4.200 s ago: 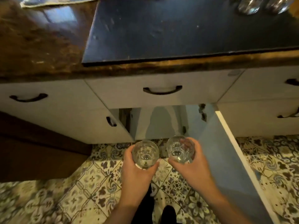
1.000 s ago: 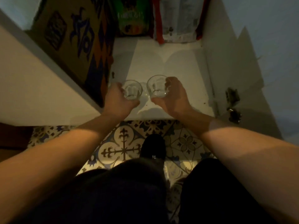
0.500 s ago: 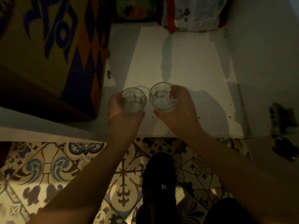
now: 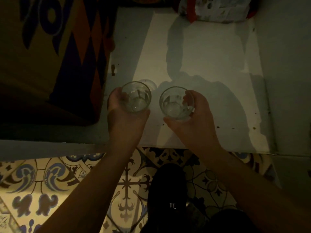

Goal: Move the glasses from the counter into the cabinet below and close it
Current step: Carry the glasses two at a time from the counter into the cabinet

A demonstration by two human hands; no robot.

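Hands first: my left hand (image 4: pixel 125 118) is wrapped around a short clear drinking glass (image 4: pixel 136 97), thumb on the near side and fingers curled around the far left of it. My right hand (image 4: pixel 193 121) grips a second clear glass tumbler (image 4: pixel 175 103) the same way, thumb below, fingers over the right rim. Both glasses are upright, mouths open toward me, side by side with a small gap between them. They sit low over the white cabinet floor (image 4: pixel 210 64), near its front edge; I cannot tell whether their bases touch it. Shadows of my hands and arms fall across that floor.

To the left, inside the cabinet, stands a large cardboard box printed with blue and orange shapes (image 4: pixel 55 47), close to my left hand. At the back of the cabinet rests a pale plastic bag with red trim (image 4: pixel 217 10). Below the cabinet edge, patterned blue and cream floor tiles (image 4: pixel 50 179) spread out, with my dark shoe (image 4: pixel 168 187) between my forearms.
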